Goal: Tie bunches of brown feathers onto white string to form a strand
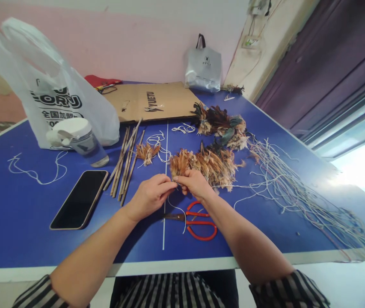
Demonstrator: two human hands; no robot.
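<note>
Both hands' fingers, left hand (pixel 152 194) and right hand (pixel 195 185), pinch white string (pixel 177 207), its held part hidden. Feathers (pixel 206 167) lie just beyond; the right forearm partly covers red-handled scissors (pixel 198 220) on the counter (pixel 131 244).

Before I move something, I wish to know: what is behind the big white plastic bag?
Behind the white plastic bag is the pink wall; a red thing shows past its right edge. Whatever else stands behind is covered.
</note>
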